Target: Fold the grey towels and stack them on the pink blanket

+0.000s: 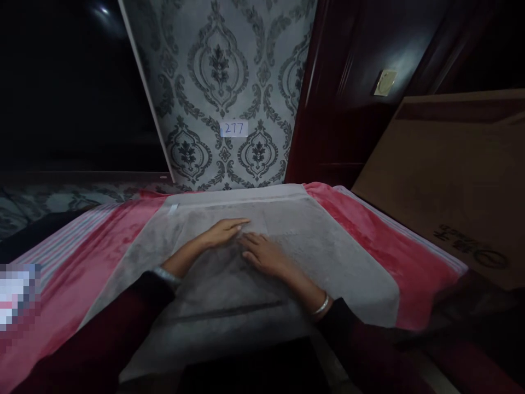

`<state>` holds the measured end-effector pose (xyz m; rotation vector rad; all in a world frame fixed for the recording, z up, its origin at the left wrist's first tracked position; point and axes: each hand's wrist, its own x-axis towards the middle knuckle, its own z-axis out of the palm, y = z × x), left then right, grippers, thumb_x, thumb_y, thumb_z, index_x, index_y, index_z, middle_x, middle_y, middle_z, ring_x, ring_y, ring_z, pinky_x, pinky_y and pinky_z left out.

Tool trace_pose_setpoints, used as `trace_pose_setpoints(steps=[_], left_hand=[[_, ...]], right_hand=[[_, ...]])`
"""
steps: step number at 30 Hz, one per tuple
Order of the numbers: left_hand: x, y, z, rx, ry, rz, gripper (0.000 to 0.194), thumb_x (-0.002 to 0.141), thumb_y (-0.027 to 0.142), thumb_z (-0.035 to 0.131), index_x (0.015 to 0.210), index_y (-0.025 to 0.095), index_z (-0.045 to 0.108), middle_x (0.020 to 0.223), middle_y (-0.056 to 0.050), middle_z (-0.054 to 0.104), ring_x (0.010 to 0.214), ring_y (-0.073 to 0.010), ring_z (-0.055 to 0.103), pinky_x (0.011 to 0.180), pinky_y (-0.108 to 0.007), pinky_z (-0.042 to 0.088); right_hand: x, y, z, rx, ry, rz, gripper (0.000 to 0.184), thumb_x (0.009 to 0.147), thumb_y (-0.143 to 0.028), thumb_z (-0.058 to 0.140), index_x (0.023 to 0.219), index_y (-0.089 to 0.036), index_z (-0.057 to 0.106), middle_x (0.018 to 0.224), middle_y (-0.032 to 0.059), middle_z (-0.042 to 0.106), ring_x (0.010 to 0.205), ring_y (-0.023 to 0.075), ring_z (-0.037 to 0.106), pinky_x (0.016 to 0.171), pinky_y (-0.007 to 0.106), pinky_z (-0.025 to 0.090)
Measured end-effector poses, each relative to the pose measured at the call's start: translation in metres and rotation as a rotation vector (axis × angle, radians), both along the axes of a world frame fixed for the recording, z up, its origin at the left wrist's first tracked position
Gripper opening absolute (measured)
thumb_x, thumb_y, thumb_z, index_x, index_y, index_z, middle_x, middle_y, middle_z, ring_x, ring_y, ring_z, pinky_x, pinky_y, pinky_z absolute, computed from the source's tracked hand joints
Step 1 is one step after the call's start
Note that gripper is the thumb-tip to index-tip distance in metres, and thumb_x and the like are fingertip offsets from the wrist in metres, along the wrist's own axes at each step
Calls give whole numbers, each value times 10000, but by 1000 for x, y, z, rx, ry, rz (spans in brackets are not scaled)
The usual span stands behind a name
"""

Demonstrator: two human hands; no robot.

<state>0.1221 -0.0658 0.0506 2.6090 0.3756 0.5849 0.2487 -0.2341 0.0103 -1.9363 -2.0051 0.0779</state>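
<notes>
Spread over the surface before me is a grey, soft-looking cloth (336,262) with a pale band along its far edge and a small white tag near the far left corner. My left hand (221,232) lies on it with fingers stretched out toward the right. Close beside it, my right hand (264,254) rests palm down, its fingers extended and slightly spread. Their fingertips nearly meet near the middle of the cloth. Neither hand grips anything. A dark crease crosses the cloth nearer to me.
Beneath the grey cloth, a red blanket (369,235) and a striped cloth (77,235) show at both sides. A cardboard box (447,180) stands at the right. Behind are a dark screen (74,87), patterned wallpaper (258,71) and a paper label (234,128) reading 277.
</notes>
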Motion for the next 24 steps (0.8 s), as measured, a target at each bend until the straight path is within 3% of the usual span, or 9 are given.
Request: trace_pose_setpoints(steps=[4,7,9,11,17,21,24], left_hand=[[47,39,-15,-7,81,-16,436,962,432,614,1303,160,615,1342,-100,620,1192,-285,610,1011,-516,518],[62,59,-40,8,194,-18,429,1008,458,483,1342,236,633,1470,-87,586,1400,-306,470,1187,-602,303],[65,67,-55,50,288,-25,462,1031,451,379,1411,298,593,1588,-46,477,1517,-294,315,1236,-615,148],[66,72,-66,94,351,-39,497,1040,450,312,1477,344,525,1652,-8,371,1562,-271,217,1246,-601,94],[67,73,-68,144,382,-43,515,1036,465,306,1504,356,493,1661,-10,352,1564,-268,212,1244,-585,110],[67,73,-68,172,372,-48,497,1038,452,315,1491,374,504,1653,-5,369,1560,-263,227,1241,-585,131],[68,72,-68,196,376,-40,493,1038,432,317,1490,367,504,1651,-8,374,1555,-265,244,1240,-588,138]], right_hand=[[20,23,-10,-57,-44,14,562,1054,-472,411,1561,-230,413,1661,142,311,1548,304,237,1242,550,202],[28,27,-24,-86,-63,87,607,1040,-524,429,1594,-294,338,1704,104,200,1571,322,138,1240,611,153],[30,27,-31,-98,-58,110,611,1041,-526,426,1602,-312,312,1713,89,167,1578,315,101,1243,620,127],[31,27,-34,-109,-45,114,621,1041,-525,430,1608,-313,295,1719,90,133,1580,317,83,1246,619,114],[20,11,-31,-134,7,243,651,1017,-586,454,1603,-343,304,1721,54,119,1583,330,11,1254,617,78],[1,-27,-28,-174,95,421,666,1015,-613,433,1609,-354,277,1719,12,136,1587,286,12,1272,572,72],[-15,-59,-22,-222,169,470,667,1024,-596,427,1618,-352,244,1717,-5,145,1588,257,-5,1283,540,53]])
